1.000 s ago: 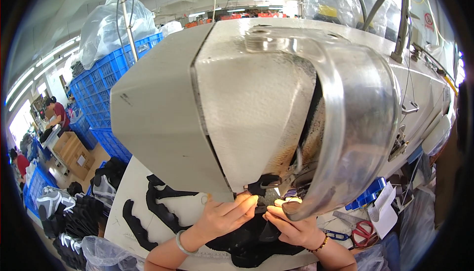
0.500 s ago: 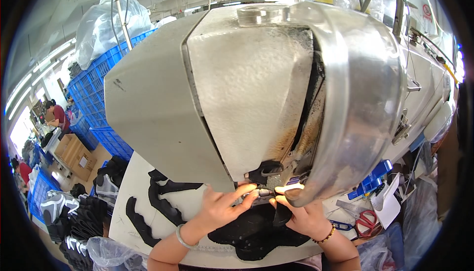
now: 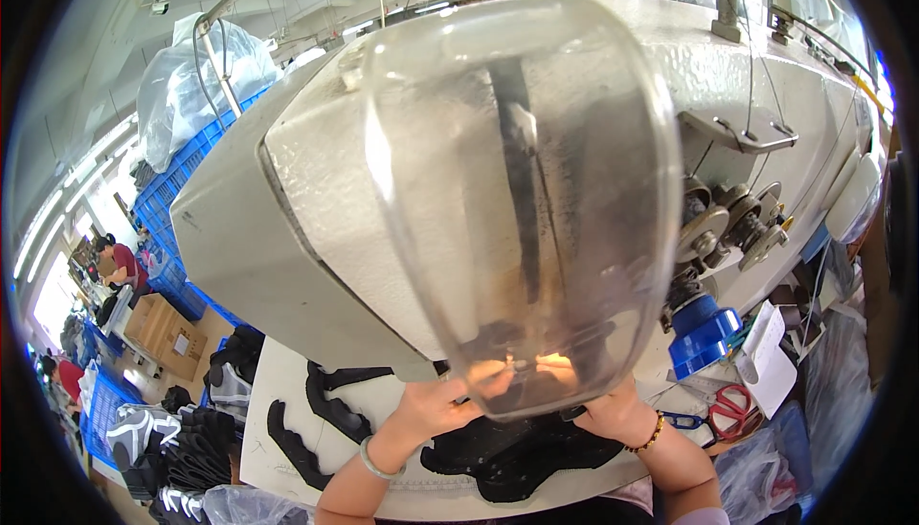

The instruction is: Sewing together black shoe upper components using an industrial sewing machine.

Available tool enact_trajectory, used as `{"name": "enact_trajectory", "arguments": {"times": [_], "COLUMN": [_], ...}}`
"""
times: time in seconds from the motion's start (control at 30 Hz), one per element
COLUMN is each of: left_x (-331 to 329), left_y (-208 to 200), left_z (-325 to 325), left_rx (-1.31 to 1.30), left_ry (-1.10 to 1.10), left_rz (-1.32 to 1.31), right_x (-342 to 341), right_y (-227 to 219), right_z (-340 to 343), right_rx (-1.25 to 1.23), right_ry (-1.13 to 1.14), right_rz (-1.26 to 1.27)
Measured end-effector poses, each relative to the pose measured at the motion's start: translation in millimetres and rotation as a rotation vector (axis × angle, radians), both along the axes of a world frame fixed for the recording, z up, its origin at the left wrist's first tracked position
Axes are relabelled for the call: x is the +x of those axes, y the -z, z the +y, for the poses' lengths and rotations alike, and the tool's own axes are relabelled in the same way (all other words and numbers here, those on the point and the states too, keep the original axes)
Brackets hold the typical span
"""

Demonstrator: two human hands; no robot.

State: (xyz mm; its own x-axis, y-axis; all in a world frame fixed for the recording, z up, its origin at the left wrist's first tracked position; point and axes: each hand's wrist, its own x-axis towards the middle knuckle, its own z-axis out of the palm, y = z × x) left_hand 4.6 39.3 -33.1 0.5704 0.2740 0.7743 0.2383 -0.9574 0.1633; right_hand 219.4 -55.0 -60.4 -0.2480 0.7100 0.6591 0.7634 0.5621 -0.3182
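Note:
A large pale sewing machine [image 3: 354,200] fills the middle of the view. Its clear curved guard [image 3: 536,190] hangs between me and my fingertips, blurring them. My left hand [image 3: 442,406] reaches in from the left, fingers stretched to the lamp-lit spot under the machine head; whether they grip anything cannot be told. My right hand [image 3: 613,414] comes from the other side, its fingers closed at the upper edge of a black fabric piece [image 3: 517,458]. That piece lies flat below both hands, with small holes and a lobed outline. The needle area is obscured by the guard.
Loose black strips [image 3: 295,446] lie at left on the white table [image 3: 278,357]. Red-handled scissors [image 3: 730,412], white paper [image 3: 764,357] and a blue holder [image 3: 704,334] are at right. Stacked shoe parts [image 3: 182,439], blue crates [image 3: 182,180] and a cardboard box [image 3: 165,335] stand left; co-workers sit beyond.
My view has shifted, so the guard now covers my fingertips and the thread tension discs show at right. Both hands remain under the machine head by the black piece.

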Motion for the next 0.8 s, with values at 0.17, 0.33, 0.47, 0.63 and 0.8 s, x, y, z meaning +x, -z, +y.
{"name": "enact_trajectory", "arguments": {"times": [0.17, 0.33, 0.47, 0.63, 0.8], "left_x": [0.5, 3.8, 6.5, 3.7, 4.4], "left_y": [1.7, 1.8, 6.4, 0.6, 3.0], "left_z": [-3.8, -4.4, -5.8, -5.5, -5.3], "left_rx": [0.15, 0.124, 0.108, 0.197, 0.334], "left_ry": [-0.081, -0.064, -0.113, -0.09, -0.156], "left_rz": [-0.006, -0.014, -0.066, 0.014, 0.078], "right_x": [7.1, 17.3, 24.9, 18.8, 19.5], "right_y": [11.4, 16.0, 27.8, 8.5, 9.0], "right_z": [5.5, 9.9, 14.5, 11.1, 13.9], "right_rx": [0.067, -0.079, 0.106, 0.081, -0.07], "right_ry": [0.032, -0.036, 0.046, 0.071, -0.039], "right_rz": [-0.013, 0.171, 0.011, 0.174, 0.328]}}
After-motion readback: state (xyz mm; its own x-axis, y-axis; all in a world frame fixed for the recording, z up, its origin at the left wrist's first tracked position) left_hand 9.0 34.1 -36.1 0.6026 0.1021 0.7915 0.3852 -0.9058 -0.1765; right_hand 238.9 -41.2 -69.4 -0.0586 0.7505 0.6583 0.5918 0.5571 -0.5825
